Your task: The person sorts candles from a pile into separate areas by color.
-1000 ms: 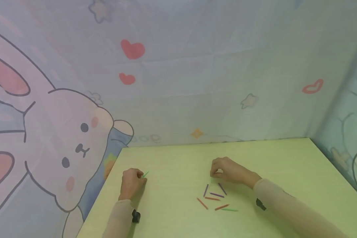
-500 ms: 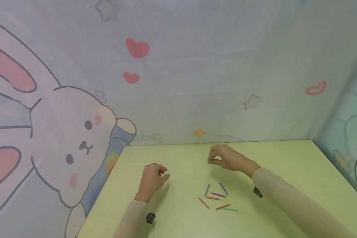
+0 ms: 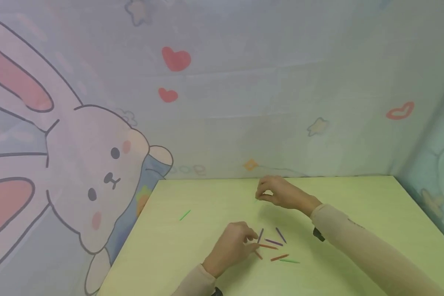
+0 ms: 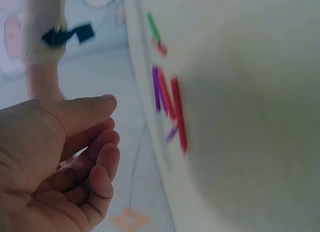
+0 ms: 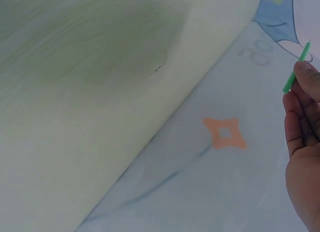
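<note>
My right hand (image 3: pixel 281 193) pinches a small green candle (image 5: pixel 304 51), its thin wick showing in the right wrist view, over the far part of the table. In the head view, my left hand (image 3: pixel 229 248) is at the left side of a loose group of candles, fingertips close to a purple candle (image 3: pixel 260 235) and a red candle (image 3: pixel 269 246). Its loosely bent fingers hold nothing in the left wrist view. The hand partly covers another red candle (image 3: pixel 258 255). A single green candle (image 3: pixel 185 215) lies apart at the left.
Other candles lie in the group: two purple candles (image 3: pixel 274 242), a red candle (image 3: pixel 279 257) and a green candle (image 3: pixel 290 261). The pale yellow table (image 3: pixel 214 201) ends at a printed cloth backdrop (image 3: pixel 225 135) behind my right hand.
My left hand has let go of the green candle at the left and moved right to the group. My right hand has moved away from the group, toward the far edge.
</note>
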The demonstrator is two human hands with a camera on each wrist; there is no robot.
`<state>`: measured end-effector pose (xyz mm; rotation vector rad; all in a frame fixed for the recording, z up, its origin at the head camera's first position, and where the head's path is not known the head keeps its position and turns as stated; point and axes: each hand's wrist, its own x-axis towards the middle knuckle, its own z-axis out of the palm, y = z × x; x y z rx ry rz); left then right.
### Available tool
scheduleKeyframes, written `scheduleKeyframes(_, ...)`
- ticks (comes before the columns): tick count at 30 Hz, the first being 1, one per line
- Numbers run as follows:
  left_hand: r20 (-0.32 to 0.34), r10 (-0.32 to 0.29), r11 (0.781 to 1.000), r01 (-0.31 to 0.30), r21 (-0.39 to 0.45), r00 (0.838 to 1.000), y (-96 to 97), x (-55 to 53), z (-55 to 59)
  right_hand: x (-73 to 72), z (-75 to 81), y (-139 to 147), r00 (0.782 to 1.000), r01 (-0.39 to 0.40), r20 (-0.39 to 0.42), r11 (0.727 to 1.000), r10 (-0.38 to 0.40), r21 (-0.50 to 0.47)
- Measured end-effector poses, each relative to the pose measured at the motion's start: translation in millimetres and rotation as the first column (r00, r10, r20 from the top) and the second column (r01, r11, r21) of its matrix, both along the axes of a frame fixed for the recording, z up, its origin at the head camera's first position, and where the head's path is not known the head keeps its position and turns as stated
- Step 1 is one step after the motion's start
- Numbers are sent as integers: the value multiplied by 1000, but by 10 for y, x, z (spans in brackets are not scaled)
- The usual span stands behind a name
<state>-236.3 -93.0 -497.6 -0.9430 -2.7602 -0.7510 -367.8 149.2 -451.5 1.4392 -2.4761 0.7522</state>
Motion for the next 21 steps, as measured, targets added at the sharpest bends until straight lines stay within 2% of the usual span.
scheduleKeyframes(3,-45,-93,995,91,-52,995,246,88,-92,-14,-17,-18,1000,-7,-1,1000,7,-4)
scheduleKeyframes(7,-133,-210,967,186,-172,969,517,167,-199,-25,-27,-47,1000,-13,13,1000,13,4)
scheduleKeyframes(11,-124,-288,934,250,-254,950,704,214,-227,-44,-17,-88,999,-36,-6,999,36,10)
scheduleKeyframes(15,-140,-329,911,275,-307,934,795,237,-243,-64,10,-136,998,-47,-30,999,48,22)
scheduleKeyframes(18,-194,-339,899,257,-354,920,831,251,-261,-67,48,-174,998,-52,-30,998,53,29)
scheduleKeyframes(21,-216,-337,891,237,-387,916,857,277,-283,-73,77,-217,997,-67,-32,997,68,37)
